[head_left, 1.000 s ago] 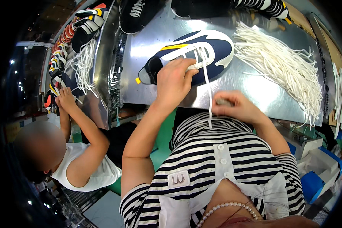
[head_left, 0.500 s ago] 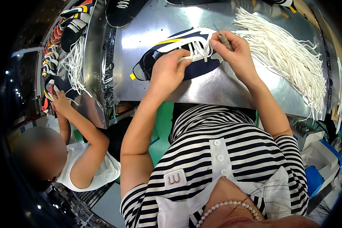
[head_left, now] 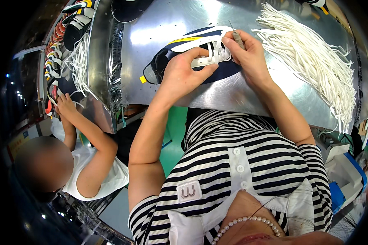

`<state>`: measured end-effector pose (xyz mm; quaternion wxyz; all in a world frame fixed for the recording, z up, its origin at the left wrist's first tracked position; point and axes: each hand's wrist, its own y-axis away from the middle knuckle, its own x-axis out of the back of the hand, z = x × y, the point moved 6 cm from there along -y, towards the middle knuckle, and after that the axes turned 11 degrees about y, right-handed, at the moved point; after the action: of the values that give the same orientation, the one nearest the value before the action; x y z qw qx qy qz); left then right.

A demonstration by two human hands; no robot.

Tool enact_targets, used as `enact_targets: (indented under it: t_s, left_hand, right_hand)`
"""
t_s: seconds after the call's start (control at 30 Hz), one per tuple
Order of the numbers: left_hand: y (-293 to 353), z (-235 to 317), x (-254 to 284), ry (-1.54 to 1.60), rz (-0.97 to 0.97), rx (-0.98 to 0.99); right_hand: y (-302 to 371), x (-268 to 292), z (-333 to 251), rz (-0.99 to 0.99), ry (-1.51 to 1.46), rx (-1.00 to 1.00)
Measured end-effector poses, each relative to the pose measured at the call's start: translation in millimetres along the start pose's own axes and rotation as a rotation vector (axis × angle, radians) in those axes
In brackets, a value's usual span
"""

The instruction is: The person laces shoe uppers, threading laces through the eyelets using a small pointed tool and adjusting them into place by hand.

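Right hand (head_left: 249, 57) has risen since a second ago, from the near edge of the metal table (head_left: 229, 98) to the lacing; fingers grasp a slim pointed tool (head_left: 236, 37), tip up. Navy-and-white shoe (head_left: 225, 73) on the tabletop, toe rightward, white lace (head_left: 220, 50) partly threaded. Left hand (head_left: 182, 75) across its opening, thumb and forefinger at the eyelets; whether pinching, cannot tell. White lace bundle (head_left: 310, 67) lies right.

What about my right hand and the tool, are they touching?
Touching. The head view shows the right hand gripping the tool between thumb and fingers, its thin tip sticking out.
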<state>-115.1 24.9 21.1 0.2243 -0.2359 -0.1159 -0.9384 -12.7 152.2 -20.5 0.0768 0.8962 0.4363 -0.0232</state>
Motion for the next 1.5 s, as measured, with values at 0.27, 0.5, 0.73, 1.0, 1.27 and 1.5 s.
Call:
enact_targets:
  t_s: [0.27, 0.5, 0.73, 1.0, 1.27, 1.5]
  left_hand:
    - [3, 4, -7, -0.195, 0.152, 0.011]
    - [5, 14, -6, -0.342, 0.201, -0.183]
    - [4, 10, -5, -0.297, 0.183, -0.200]
    - [10, 8, -11, -0.232, 0.097, -0.222]
    - [25, 18, -16, -0.179, 0.123, -0.378]
    - [41, 24, -11, -0.379, 0.182, -0.506]
  right_hand:
    - [7, 3, -2, 0.002, 0.043, 0.007]
    - [53, 14, -15, -0.086, 0.550, 0.131]
    - [51, 10, -11, -0.101, 0.699, 0.144]
    - [50, 5, 2, -0.133, 0.485, -0.067]
    - [42, -16, 20, -0.023, 0.279, -0.005]
    - [62, 33, -24, -0.319, 0.821, 0.138]
